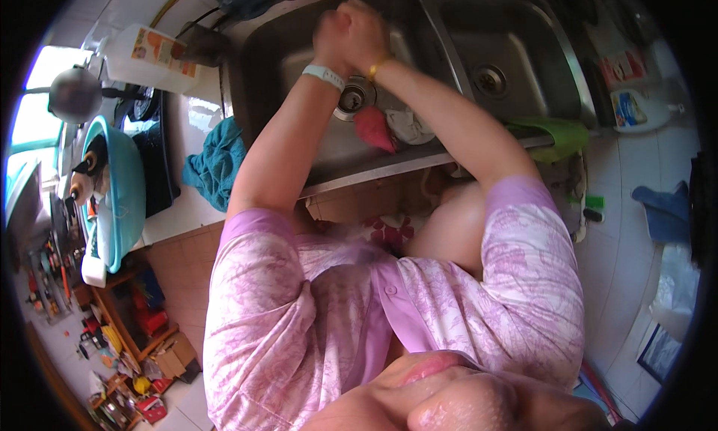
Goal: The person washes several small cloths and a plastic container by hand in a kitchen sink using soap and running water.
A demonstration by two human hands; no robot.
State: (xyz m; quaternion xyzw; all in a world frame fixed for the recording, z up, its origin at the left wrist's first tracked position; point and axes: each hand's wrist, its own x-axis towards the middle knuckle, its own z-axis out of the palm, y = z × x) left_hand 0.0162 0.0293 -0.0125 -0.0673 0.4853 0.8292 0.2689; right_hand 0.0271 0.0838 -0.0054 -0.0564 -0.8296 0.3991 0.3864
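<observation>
My left hand, with a pale band at its wrist, presses against my right hand over the left basin of a stainless steel sink. A yellow bracelet circles my right wrist. Both hands are blurred, and their fingers overlap, so I cannot see anything between them. Below my wrists is the basin's drain. A pink cloth or sponge lies by the drain, touching or close to a crumpled whitish cloth.
The right basin has its own drain. A green cloth drapes over the sink's front edge. On the left counter are a teal towel, a large plastic jug and a light-blue basin holding several items.
</observation>
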